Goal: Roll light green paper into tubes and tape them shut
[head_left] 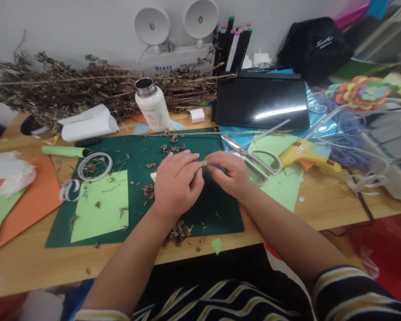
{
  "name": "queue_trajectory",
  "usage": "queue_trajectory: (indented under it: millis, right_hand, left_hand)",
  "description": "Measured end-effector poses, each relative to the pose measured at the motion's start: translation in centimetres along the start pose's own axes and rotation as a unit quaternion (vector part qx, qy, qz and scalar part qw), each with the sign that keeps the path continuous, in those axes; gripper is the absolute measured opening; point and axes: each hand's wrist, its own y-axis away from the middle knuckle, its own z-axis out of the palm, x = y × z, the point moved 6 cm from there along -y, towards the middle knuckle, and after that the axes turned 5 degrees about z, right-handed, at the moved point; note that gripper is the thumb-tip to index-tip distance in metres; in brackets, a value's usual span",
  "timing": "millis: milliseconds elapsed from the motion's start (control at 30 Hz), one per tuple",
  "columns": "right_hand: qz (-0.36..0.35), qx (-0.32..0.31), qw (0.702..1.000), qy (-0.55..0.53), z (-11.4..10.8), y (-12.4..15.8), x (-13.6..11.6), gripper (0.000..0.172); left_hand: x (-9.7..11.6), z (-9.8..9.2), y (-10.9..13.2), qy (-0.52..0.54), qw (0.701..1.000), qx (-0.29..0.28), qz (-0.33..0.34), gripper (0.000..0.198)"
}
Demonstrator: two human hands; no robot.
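My left hand (178,183) is closed above the green cutting mat (217,203), its fingers stretched toward the right hand and bent round a thin pale-green piece (204,163). Thumb and forefinger of my right hand (229,173) pinch the end of that piece. Most of it is hidden by the fingers, so I cannot tell whether it is rolled paper. A pale strip (153,176) shows at the left hand's outer edge. Crumbled dry leaves (179,232) lie below the left hand. Scissors (254,156) rest partly open just beyond the right hand.
Light-green paper (100,207) and a tape roll (95,166) are at left. A white bottle (153,107) stands open behind the mat, before dried branches (87,89). A dark tablet (260,102) lies at the back; a yellow glue gun (307,156) lies at right.
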Motion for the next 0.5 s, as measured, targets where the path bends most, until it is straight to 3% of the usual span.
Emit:
queue_trajectory:
  millis: [267,500]
  right_hand:
    - [-0.052,0.009,0.998,0.033,-0.24,0.07,-0.74,0.013]
    - [-0.051,-0.008,0.998,0.044,0.04,0.12,-0.91,0.015]
  left_hand:
    - [-0.4,0.21,-0.02,0.021,1.0,-0.001,-0.011,0.005]
    - [0.33,-0.06,0.09,-0.014,1.0,0.007,0.026,0.008]
